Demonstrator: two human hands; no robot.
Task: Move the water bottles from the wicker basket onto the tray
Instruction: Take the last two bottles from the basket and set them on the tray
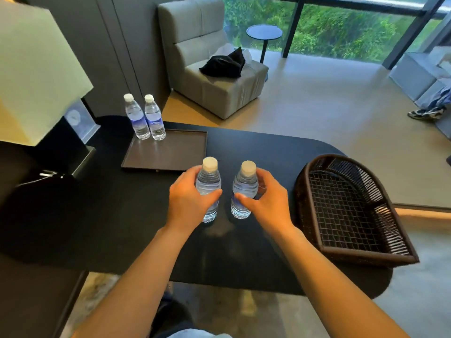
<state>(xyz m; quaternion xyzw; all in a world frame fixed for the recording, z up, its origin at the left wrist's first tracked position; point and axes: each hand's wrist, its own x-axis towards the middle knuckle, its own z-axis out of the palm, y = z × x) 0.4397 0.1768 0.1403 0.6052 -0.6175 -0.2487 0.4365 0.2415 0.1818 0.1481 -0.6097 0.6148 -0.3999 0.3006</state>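
Note:
My left hand (188,196) grips a clear water bottle (208,181) with a white cap, held upright above the middle of the black table (117,215). My right hand (267,196) grips a second upright bottle (245,185) just beside it. Both bottles hang between the dark brown tray (180,150) at the back left and the dark wicker basket (351,211) at the right. Two more bottles (136,117) (153,118) stand side by side on the tray's far left corner. No bottle shows inside the basket.
A large lamp with a pale shade (36,69) stands at the table's left, a small sign (78,120) behind it. Beyond the table are a grey armchair (214,67) with a black cloth, a round side table (264,33) and a window.

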